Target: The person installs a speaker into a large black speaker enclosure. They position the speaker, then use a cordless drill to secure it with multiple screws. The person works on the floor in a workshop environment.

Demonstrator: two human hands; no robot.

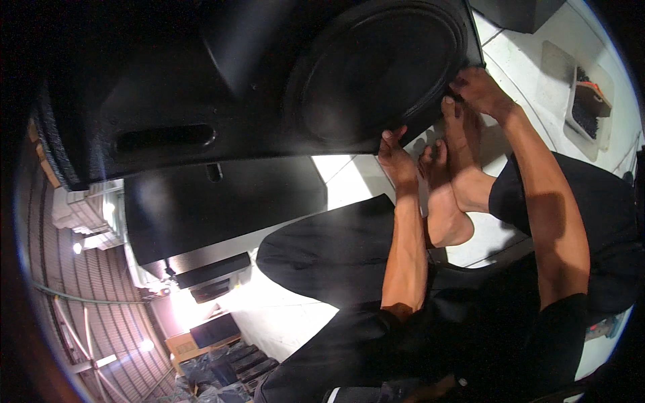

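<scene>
A large black speaker cabinet (255, 114) fills the upper part of the head view. A round woofer (383, 70) is set in its face, and a slot-shaped recess (168, 138) lies to the left. My left hand (398, 160) is closed at the cabinet's near edge, its thumb and fingertips against it. At the corner beside the woofer's rim, my right hand (485, 93) has its fingers curled onto the edge. Shadow partly hides those fingertips. My bare feet (453, 181) are just below the edge, between my hands.
On the white tiled floor (342, 168) at the far right stands a clear plastic tub (591, 114) with small dark pieces and a brown block inside. Another black cabinet (228, 201) is at left, near my knee. Wrapped dark items (228, 369) lie at lower left.
</scene>
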